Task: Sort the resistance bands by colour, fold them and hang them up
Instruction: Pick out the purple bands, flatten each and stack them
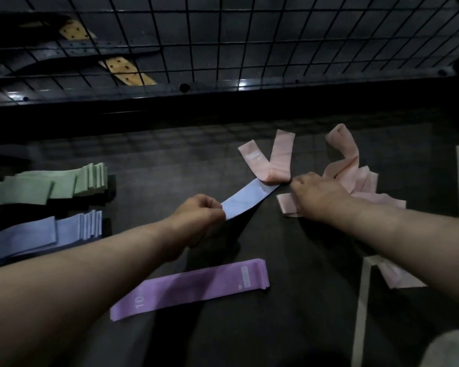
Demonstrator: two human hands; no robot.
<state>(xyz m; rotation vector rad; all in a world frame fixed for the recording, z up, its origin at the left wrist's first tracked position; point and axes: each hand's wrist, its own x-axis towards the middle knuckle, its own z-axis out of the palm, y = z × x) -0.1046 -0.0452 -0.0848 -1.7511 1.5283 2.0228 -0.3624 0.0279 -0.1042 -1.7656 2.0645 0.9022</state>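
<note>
The left hand [199,214] pinches the near end of the flat light-blue fabric resistance band [247,198]. Its long axis runs diagonally up and to the right, and the far end meets the fold of a pale-pink fabric band [272,165]. The right hand [318,193] sits curled at that far end, over the loose heap of pink bands [363,181]; blue or pink in its grip, I cannot tell. The stack of blue bands [64,230] lies well to the left, nearer the left hand. No bin in sight: 1 green stack [51,186] and 1 purple stack [196,284] lie on the dark mat [302,300].
</note>
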